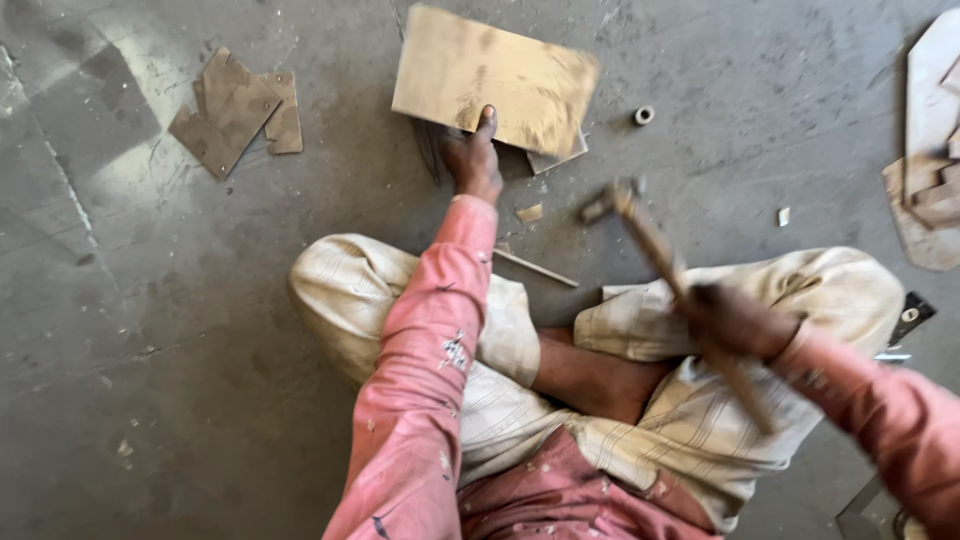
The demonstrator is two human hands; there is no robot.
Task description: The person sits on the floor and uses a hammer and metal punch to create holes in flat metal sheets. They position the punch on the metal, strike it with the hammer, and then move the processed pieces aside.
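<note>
Board (495, 80) lay flat on the floor (150, 330), just ahead of the person's crossed legs. No cut line or mark on it could be made out; surface looked dusty and whole, so the work on this pc seemed early, w/ shaping left to do. Small chips (530, 212) lay on the floor just short of the board, and a thin strip (535, 267) beside them nearer the legs, so some trimming looked done already. Stack of cut pcs (235, 112) sat well to the left of the board, more offcuts (930, 190) far right of it.

Left hand (474, 155) pressed down on the board's near edge, thumb on top, fingers partly curled under or beside it – holding it steady, not lifting. Right hand (735, 320) was closed tight round the hammer (665, 260) handle, mid-shaft, head raised and blurred, hovering right of the board and not touching it. A small metal ring (643, 115) lay just right of the board.
</note>
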